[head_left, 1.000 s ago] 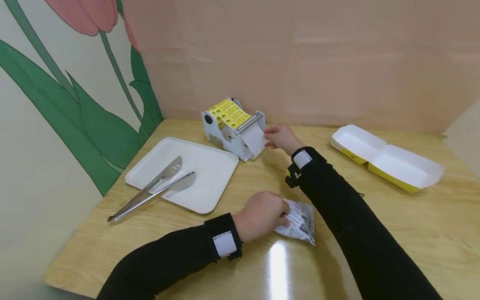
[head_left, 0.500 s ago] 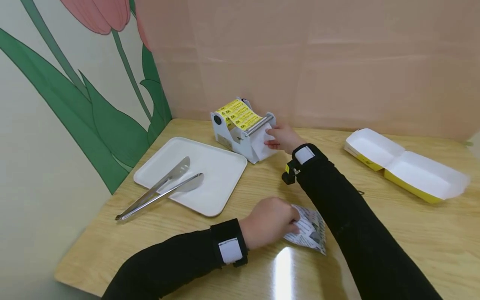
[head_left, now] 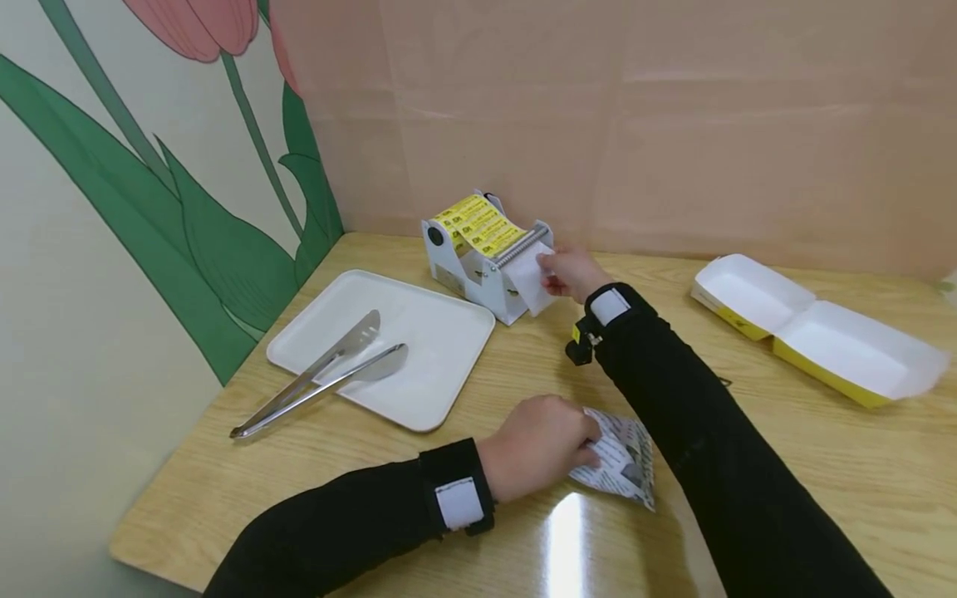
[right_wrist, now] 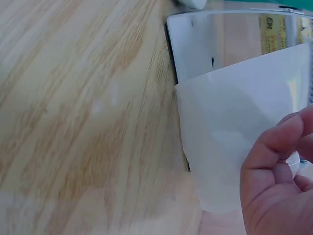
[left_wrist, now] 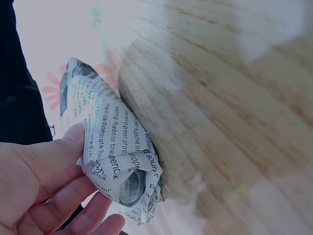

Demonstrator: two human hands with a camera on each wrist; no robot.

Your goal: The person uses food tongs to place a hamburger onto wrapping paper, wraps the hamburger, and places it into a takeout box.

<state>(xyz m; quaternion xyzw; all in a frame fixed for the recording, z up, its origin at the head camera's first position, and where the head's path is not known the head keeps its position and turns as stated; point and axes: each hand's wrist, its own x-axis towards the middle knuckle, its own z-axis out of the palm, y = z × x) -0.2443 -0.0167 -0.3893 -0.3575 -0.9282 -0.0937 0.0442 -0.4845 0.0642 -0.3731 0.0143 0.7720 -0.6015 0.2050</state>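
Note:
In the head view, my left hand (head_left: 532, 448) holds a newsprint-patterned paper packet (head_left: 619, 465) low over the front of the table. The left wrist view has the thumb on one face of this packet (left_wrist: 117, 134) and the fingers curled behind it. My right hand (head_left: 574, 272) is at the front of a white label dispenser (head_left: 478, 278), which carries a roll of yellow printed labels (head_left: 482, 224). Its thumb and fingers pinch the edge of a white paper strip (head_left: 526, 281) hanging from the roller. Up close, the strip's pale face (right_wrist: 230, 117) bows away from the dispenser.
Left of the dispenser, metal tongs (head_left: 329, 370) lie across a white tray (head_left: 419, 365), handle end over the near edge. To the right stands an opened yellow-and-white carton (head_left: 807, 320). A brown-covered wall (head_left: 598, 124) backs the wooden table (head_left: 748, 465).
The head view has shifted, so the table things appear further right. My right hand has drawn the strip slightly out from the dispenser front. My left hand keeps its grip on the packet.

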